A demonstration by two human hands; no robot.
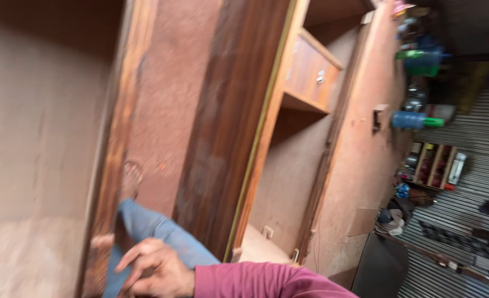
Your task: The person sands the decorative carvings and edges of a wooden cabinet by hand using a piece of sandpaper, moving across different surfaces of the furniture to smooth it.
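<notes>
At the far left the wardrobe stands open, its pale inner panel bare and blurred. Next comes a narrow upright edge board, and low against it a blue cloth is pressed to the wood, likely for rubbing the surface. One hand, in a magenta sleeve, curls over the cloth's lower end; which hand it is, and how tight the grip, cannot be told. Rightward, a drawer sits above an open compartment, with cluttered shelves beyond.

Right hand rests beside blurred wooden cabinet
</notes>
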